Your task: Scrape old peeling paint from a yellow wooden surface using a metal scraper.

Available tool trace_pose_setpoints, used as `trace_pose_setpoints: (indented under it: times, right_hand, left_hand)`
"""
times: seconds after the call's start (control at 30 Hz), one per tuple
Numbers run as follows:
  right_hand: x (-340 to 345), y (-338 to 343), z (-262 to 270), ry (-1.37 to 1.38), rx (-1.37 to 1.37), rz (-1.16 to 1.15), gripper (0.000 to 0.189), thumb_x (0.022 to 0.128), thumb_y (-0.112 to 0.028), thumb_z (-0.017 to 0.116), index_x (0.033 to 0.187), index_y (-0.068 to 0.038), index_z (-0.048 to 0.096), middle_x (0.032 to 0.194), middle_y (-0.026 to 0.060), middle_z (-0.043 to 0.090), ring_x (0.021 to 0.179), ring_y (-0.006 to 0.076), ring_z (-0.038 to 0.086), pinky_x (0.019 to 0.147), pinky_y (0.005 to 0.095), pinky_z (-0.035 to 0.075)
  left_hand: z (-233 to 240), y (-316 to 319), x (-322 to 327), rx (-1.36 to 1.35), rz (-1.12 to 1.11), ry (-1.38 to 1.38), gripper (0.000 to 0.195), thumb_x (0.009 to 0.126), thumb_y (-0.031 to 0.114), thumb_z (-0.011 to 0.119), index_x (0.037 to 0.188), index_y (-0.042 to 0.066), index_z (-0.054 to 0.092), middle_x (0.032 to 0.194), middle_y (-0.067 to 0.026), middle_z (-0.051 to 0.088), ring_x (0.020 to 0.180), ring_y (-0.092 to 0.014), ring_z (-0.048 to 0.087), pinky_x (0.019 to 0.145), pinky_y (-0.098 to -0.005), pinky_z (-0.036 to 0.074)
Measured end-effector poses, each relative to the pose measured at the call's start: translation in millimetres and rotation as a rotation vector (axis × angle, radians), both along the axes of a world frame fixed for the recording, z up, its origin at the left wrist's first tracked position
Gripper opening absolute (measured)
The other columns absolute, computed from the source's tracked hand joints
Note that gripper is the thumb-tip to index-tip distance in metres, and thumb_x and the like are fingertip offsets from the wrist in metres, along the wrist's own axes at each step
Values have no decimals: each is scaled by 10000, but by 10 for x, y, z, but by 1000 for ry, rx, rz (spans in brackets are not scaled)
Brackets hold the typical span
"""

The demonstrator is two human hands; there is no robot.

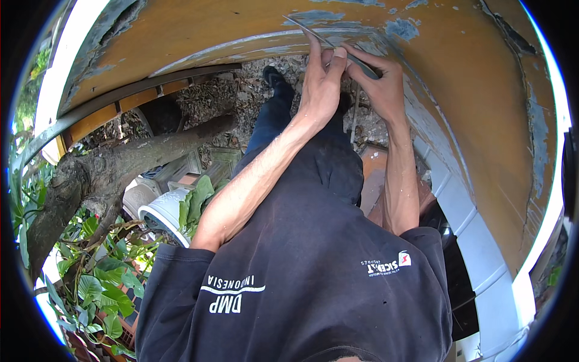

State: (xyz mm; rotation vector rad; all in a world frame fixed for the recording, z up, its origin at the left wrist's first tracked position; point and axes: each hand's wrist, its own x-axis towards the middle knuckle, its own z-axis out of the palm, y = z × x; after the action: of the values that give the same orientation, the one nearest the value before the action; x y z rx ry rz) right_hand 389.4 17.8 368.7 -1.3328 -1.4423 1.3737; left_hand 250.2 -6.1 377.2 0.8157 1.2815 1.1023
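Both hands meet at the top centre of the head view, in front of a yellow-brown wall with peeling paint and grey bare patches. A thin, flat metal blade points up and left from between them; its exact kind cannot be told. My left hand has its thumb and fingers pinched on the blade. My right hand is closed around the dark rear part of the same tool, close to my left fingertips. The tool lies slantwise, and the fingers hide part of it.
A thick tree branch crosses on the left, above a white flower pot and leafy plants. Rubble and dry leaves cover the ground around the feet. Pale tiles line the wall's foot at right.
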Motion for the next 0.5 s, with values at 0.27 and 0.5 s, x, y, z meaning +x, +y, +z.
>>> trace_pose_setpoints:
  times: [0.27, 0.5]
  right_hand:
    - [189, 51, -45, 66, -37, -7, 349, 890, -161, 733, 1230, -82, 726, 1117, 128, 759, 996, 142, 694, 905, 303, 525]
    - [-72, 164, -8, -5, 19, 139, 340, 908, -148, 716, 1241, -80, 719, 1132, 145, 753, 1009, 146, 694, 921, 307, 524]
  left_hand:
    - [55, 29, 202, -73, -34, 45, 730, 1088, 277, 468, 1626, 118, 1, 1167, -110, 597, 1050, -176, 597, 949, -337, 523]
    - [-1, 59, -20, -58, 118, 37, 686, 1088, 292, 457, 1611, 78, 68, 1156, -115, 611, 1042, -186, 621, 915, -345, 541]
